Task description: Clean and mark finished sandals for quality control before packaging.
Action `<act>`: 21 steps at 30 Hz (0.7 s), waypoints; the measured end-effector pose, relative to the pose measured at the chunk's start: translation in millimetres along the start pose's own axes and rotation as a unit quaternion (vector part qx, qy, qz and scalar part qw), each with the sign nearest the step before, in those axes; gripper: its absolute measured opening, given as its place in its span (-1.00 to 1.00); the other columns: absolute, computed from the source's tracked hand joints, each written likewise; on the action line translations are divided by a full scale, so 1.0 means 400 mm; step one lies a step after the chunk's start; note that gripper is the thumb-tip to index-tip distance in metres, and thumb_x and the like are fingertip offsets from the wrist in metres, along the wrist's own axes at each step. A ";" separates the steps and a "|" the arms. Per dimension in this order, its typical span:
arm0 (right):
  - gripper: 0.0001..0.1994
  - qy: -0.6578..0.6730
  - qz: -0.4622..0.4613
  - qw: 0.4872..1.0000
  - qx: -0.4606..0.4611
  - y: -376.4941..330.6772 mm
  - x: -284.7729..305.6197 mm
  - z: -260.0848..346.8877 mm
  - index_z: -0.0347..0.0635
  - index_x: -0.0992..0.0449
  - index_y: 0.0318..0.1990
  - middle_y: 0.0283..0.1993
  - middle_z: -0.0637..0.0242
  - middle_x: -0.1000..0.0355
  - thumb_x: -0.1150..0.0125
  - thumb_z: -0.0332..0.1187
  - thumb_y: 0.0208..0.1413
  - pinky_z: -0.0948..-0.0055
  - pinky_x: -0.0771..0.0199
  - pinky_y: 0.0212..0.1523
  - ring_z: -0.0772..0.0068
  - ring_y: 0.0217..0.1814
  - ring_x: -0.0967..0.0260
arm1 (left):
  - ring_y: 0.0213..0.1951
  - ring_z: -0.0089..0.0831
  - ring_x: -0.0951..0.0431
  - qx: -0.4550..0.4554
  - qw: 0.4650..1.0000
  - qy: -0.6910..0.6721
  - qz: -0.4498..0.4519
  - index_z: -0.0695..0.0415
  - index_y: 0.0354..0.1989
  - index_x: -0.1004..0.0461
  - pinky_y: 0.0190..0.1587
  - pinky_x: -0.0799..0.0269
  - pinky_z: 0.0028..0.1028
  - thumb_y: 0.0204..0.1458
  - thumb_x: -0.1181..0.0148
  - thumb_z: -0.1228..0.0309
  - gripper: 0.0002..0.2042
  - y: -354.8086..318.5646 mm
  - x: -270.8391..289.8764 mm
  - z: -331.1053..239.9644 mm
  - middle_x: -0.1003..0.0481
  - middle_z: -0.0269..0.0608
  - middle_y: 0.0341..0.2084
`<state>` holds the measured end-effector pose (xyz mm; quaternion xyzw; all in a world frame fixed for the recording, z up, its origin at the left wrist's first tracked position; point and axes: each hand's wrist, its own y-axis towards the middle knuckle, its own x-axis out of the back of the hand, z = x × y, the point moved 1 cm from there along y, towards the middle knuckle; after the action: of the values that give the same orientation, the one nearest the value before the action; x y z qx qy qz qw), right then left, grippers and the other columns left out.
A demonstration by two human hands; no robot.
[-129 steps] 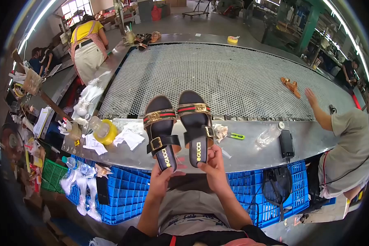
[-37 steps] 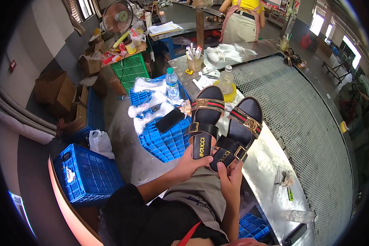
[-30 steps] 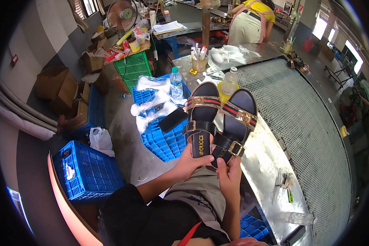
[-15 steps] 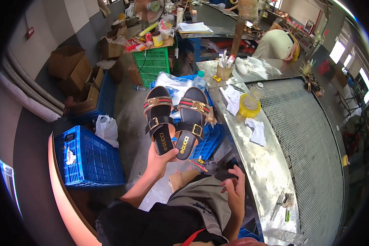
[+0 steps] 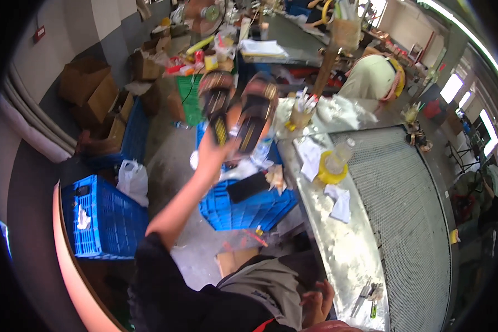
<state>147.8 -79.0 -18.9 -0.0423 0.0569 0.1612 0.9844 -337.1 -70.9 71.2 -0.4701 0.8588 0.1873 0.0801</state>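
My left hand (image 5: 218,145) is raised at arm's length, closed around the heel ends of a pair of dark slide sandals (image 5: 255,119). Motion blurs the sandals, but their patterned upper straps and gold marks on the insoles show. They are side by side, toes pointing away from me, above a blue crate (image 5: 246,210). On that crate lie a flat black object (image 5: 248,187), crumpled brown paper (image 5: 276,178) and clear plastic. Low beside the metal bench edge, my right hand (image 5: 318,301) has loosely bent fingers, apart, with nothing visible in them.
A metal bench (image 5: 346,249) with a mesh panel (image 5: 404,221) runs along my right, holding a yellow tape roll (image 5: 332,172), white cloths and slim tools. Another blue crate (image 5: 108,221) stands left. Cardboard boxes (image 5: 88,94) line the wall. A person (image 5: 371,77) bends over farther off.
My left hand has carried the sandals up and away from me, uncovering the black object on the crate. My right hand has dropped lower, toward the bottom edge.
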 end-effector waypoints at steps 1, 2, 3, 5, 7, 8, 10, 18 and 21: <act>-0.57 0.005 0.007 1.000 0.011 0.011 0.038 -0.008 -0.28 -0.27 0.27 0.11 0.08 -0.34 -0.07 -0.26 0.36 0.51 -0.51 -0.44 0.45 -0.29 -0.48 | -0.17 -0.35 -0.60 -0.063 0.997 -0.039 0.016 0.21 0.26 -0.23 -0.24 -0.62 -0.35 -0.02 -0.34 0.54 -0.37 0.208 -0.043 0.032 -0.50 -0.13 -0.12; -0.47 -0.063 0.055 0.993 -0.086 0.014 0.104 -0.029 -0.19 -0.15 0.37 0.28 0.09 -0.23 -0.11 -0.24 0.34 0.44 -0.37 -0.06 0.32 0.08 -0.31 | -0.12 -0.36 -0.59 0.030 0.989 -0.096 0.104 0.20 0.27 -0.24 -0.23 -0.63 -0.29 0.00 -0.39 0.45 -0.36 0.416 -0.103 0.002 -0.48 -0.11 -0.06; -0.36 -0.132 0.091 0.970 -0.185 -0.004 0.144 -0.033 -0.09 -0.03 0.47 0.44 0.10 -0.11 -0.14 -0.21 0.33 0.37 -0.23 0.31 0.19 0.45 -0.14 | -0.09 -0.33 -0.58 -0.062 0.993 0.007 0.100 0.20 0.25 -0.27 -0.25 -0.63 -0.20 -0.04 -0.47 0.26 -0.30 0.571 -0.225 -0.062 -0.46 -0.10 -0.01; -0.41 -0.119 0.065 0.977 -0.162 -0.036 0.085 0.048 -0.11 -0.06 0.45 0.39 0.08 -0.17 -0.09 -0.24 0.35 0.31 -0.27 0.28 0.19 0.35 -0.22 | -0.15 -0.34 -0.55 0.133 0.987 0.066 -0.058 0.25 0.21 -0.29 -0.23 -0.61 -0.14 -0.16 -0.51 0.01 -0.17 0.858 -0.274 -0.021 -0.45 -0.10 0.02; -0.53 -0.147 0.034 0.986 -0.075 -0.032 0.077 0.082 -0.16 -0.15 0.39 0.26 0.09 -0.30 0.00 -0.33 0.39 0.26 -0.33 0.22 0.16 0.23 -0.32 | -0.17 -0.35 -0.53 0.208 0.972 0.077 -0.075 0.27 0.20 -0.29 -0.22 -0.60 -0.19 -0.19 -0.51 -0.03 -0.14 0.897 -0.355 0.025 -0.46 -0.11 0.00; -0.53 -0.148 0.018 0.986 -0.077 -0.041 0.106 0.067 -0.16 -0.15 0.39 0.26 0.09 -0.30 0.00 -0.33 0.39 0.26 -0.33 0.22 0.16 0.23 -0.32 | -0.17 -0.37 -0.52 0.101 0.983 0.149 -0.022 0.27 0.18 -0.31 -0.21 -0.57 -0.24 -0.14 -0.48 0.02 -0.21 0.866 -0.382 0.074 -0.46 -0.11 -0.01; -0.60 0.021 -0.037 0.978 -0.205 -0.056 0.133 -0.006 -0.16 -0.22 0.34 0.17 0.16 -0.37 0.04 -0.33 0.41 0.28 -0.34 0.18 0.24 0.18 -0.33 | -0.16 -0.40 -0.50 -0.007 0.974 0.226 0.030 0.27 0.16 -0.33 -0.19 -0.55 -0.29 -0.09 -0.45 0.07 -0.28 0.788 -0.380 0.136 -0.47 -0.12 -0.03; -0.71 -0.158 0.007 0.984 -0.083 0.002 0.028 0.015 -0.23 -0.45 0.11 -0.28 0.27 -0.49 0.00 -0.24 0.41 0.55 -0.43 -0.29 0.59 -0.37 -0.37 | -0.27 -0.53 -0.49 -0.205 0.972 0.048 0.105 0.24 -0.02 -0.36 -0.19 -0.44 -0.48 0.15 -0.20 0.57 -0.75 0.191 -0.202 -0.053 -0.50 -0.27 -0.31; -0.68 -0.051 0.008 0.994 -0.093 0.016 0.047 -0.017 -0.31 -0.43 0.10 -0.27 0.24 -0.48 -0.03 -0.24 0.40 0.52 -0.42 -0.34 0.59 -0.34 -0.37 | -0.20 -0.44 -0.55 -0.248 0.949 0.158 0.111 0.23 -0.16 -0.44 -0.12 -0.46 -0.43 0.18 -0.22 0.56 -0.88 -0.079 -0.127 0.004 -0.54 -0.18 -0.29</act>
<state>162.8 -67.7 -28.5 -0.1250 -0.0084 0.1754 0.9765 -283.1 -46.2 78.1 -0.4000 0.8340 0.3252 -0.1968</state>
